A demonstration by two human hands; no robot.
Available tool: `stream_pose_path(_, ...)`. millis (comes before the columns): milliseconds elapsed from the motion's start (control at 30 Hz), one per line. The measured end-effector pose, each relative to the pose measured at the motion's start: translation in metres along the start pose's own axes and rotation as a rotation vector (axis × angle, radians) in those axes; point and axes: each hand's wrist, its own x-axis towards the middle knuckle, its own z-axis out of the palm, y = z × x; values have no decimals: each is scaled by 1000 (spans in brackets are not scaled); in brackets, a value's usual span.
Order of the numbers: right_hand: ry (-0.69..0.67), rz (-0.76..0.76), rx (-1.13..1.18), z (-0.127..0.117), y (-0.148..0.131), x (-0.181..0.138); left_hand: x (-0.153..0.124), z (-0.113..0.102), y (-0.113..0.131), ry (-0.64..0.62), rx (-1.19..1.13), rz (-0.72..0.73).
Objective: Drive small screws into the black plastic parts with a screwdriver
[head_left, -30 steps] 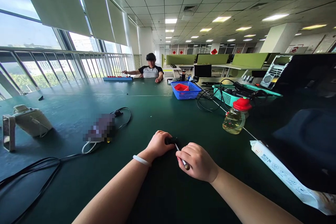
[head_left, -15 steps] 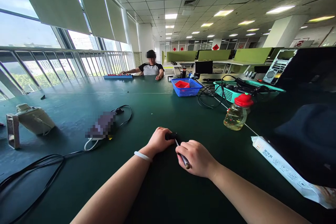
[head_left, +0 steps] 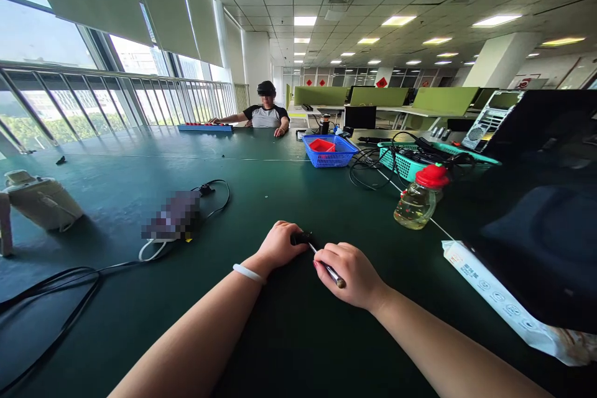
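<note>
Barely anything has shifted in the head view. The left hand [head_left: 278, 244] stays closed on a small black part [head_left: 302, 238] resting on the green table [head_left: 298, 199]. The right hand [head_left: 353, 275] grips a thin metal tool [head_left: 330, 270], now tilted flatter, its tip still at the part.

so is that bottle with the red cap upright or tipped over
Upright: the bottle stands on its base on the green table, red cap on top, yellowish liquid pooled at the bottom.

hands [head_left: 281, 244] [head_left: 351, 275]: 2 | metal tool [head_left: 332, 272]: 1 | black part [head_left: 301, 238]: 1 | wristband [head_left: 249, 273]: 1 | baskets [head_left: 329, 163] [head_left: 402, 168]: 2 | bottle [head_left: 415, 205]: 1 | co-worker [head_left: 265, 115]: 1
</note>
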Motion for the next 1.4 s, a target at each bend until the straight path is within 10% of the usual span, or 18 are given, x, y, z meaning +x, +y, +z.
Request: stream_pose_path(1400,35,-105,-109,2,2,0,0,2,-3,-5,-15,-6)
